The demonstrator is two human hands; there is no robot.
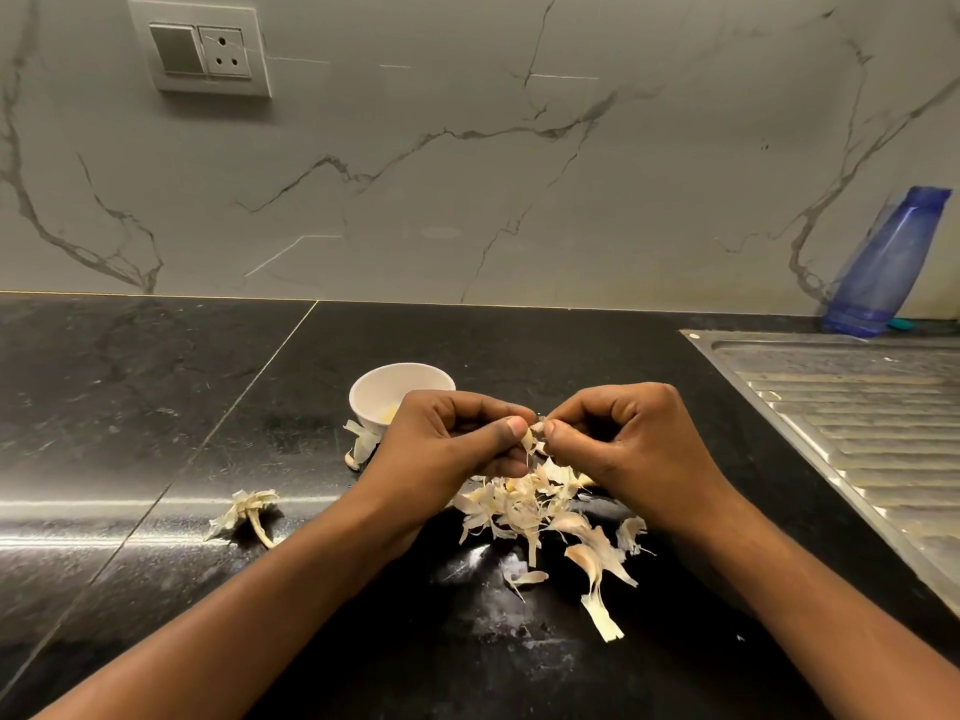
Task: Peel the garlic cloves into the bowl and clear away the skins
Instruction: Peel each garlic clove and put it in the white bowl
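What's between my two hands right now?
In the head view, a garlic clove, pinched by the left hand and right hand, with loose skin hanging above the skins pile.

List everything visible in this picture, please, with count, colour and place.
counter: one, black, across the foreground
wall: one, grey marble, behind the counter
bowl: one, white, mid-counter, yellowish bits inside
skins: loose pile, cream, nearer than the bowl
garlic clove: one, pale, held above the skins
garlic stalk: one, cream, left of the skins
drainboard: one, steel, right
bottle: one, blue, behind the drainboard
switch plate: one, white, wall, upper left
left hand: one, pinches the clove
right hand: one, pinches the clove
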